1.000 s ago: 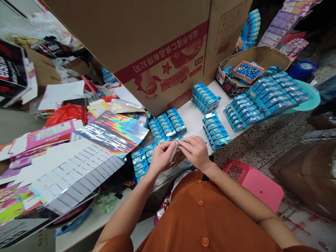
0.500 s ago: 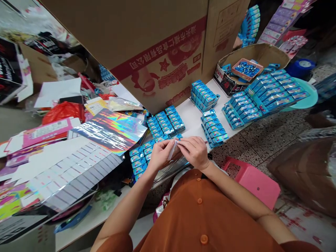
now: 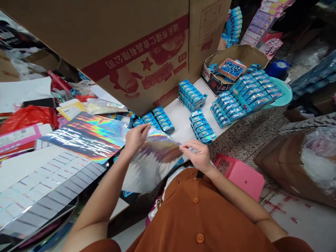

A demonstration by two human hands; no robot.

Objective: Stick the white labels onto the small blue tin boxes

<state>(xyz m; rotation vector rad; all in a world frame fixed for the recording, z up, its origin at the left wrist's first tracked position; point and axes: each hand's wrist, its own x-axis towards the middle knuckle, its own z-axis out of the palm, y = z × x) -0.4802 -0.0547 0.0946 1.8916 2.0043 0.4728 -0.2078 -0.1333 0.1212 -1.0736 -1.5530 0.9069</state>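
A shiny, silvery film sheet (image 3: pixel 151 168) with rainbow glints hangs slanted between my hands. At its upper left edge my left hand (image 3: pixel 136 139) is closed in a pinch on the film. My right hand (image 3: pixel 197 153) pinches the sheet's right corner between thumb and fingertips. Behind and partly under the film lie rows of small blue packs (image 3: pixel 164 119), some of them hidden by it. To the left, a stack of rainbow holographic sheets (image 3: pixel 88 136) rests beside my left forearm.
A large brown carton (image 3: pixel 120 38) stands behind the white table (image 3: pixel 181 120). More blue packs (image 3: pixel 202 126) sit at the right, near an open box (image 3: pixel 210 80) holding a pink tray (image 3: pixel 232 69). A pink stool (image 3: pixel 244 178) stands on the floor. Printed sheets (image 3: pixel 47 182) pile up at left.
My hands, close together before with a small white piece between them, have moved apart. The film sheet now spans the gap, covering blue packs. The whole view has shifted so that things appear further left.
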